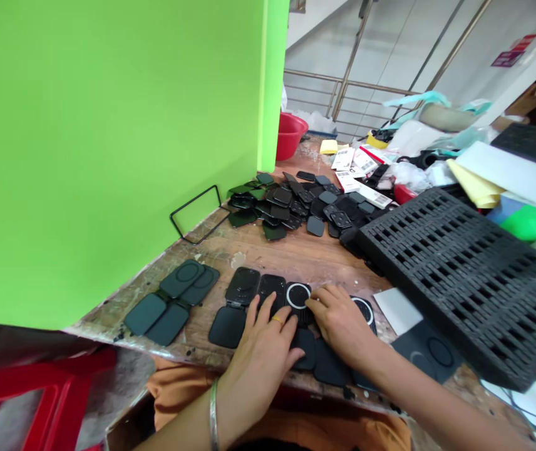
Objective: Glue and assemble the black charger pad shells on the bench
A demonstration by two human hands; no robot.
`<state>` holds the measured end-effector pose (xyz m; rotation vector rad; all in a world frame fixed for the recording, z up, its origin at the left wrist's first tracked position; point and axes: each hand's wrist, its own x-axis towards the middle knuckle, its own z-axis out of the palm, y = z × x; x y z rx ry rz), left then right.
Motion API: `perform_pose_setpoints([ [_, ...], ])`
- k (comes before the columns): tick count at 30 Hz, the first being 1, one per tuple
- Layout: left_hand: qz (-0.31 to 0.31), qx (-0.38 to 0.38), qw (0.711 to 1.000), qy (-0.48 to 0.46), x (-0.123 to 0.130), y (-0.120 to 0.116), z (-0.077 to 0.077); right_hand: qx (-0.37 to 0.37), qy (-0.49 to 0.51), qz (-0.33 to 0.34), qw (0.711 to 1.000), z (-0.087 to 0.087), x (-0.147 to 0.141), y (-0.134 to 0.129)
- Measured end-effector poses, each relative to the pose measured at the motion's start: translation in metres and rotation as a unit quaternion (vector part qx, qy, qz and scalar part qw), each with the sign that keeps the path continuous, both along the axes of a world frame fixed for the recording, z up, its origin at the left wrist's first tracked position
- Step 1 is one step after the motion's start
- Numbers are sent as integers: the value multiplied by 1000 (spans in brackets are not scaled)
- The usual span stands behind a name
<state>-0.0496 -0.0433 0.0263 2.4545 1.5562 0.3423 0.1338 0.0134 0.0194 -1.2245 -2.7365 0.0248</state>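
Observation:
Black folding panels lie opened in a row along the table's near edge. My left hand (268, 341) is spread, palm down, its fingers resting over a black panel (272, 287) and the one beside it. Just right of its fingertips is a panel with a white ring (298, 296). My right hand (343, 322) has its fingers bent and pressed together at the right edge of that ring; what they hold, if anything, is hidden. Another white ring (365, 309) shows partly behind my right hand. Further left lies an opened panel pair (228, 326).
Overlapping folded-out panels (158, 313) lie at the left, near a green partition (122, 138). A heap of dark panels (280, 203) lies further back. At the right stand a black slotted foam block (465, 275), a dark printed sheet (430, 351) and a white piece (397, 310). A red basin (290, 134) is behind.

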Motion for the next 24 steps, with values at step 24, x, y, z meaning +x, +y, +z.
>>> perform_pose_setpoints([
  [24,-132,87,977,-145,43,93,-24,2,484,-637,600,26,293,-16],
])
